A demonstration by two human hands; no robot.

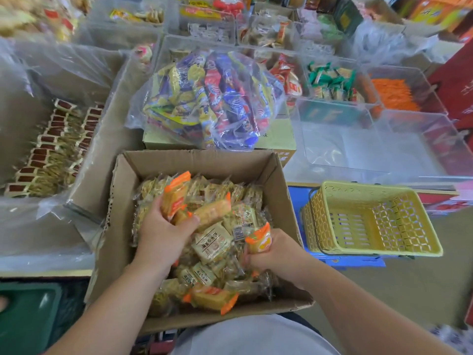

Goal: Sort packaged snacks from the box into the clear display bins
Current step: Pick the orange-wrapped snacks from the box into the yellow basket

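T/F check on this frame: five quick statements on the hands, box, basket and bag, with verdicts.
1. The left hand grips orange-ended snack packets over the open brown cardboard box. True.
2. The right hand is open and holds nothing. False: it grips an orange-ended packet.
3. The yellow perforated plastic basket sits to the right of the box. True.
4. The basket is full of packets. False: nothing lies in it.
5. The clear plastic bag of colourful snack packs lies inside the box. False: it lies beyond the box.
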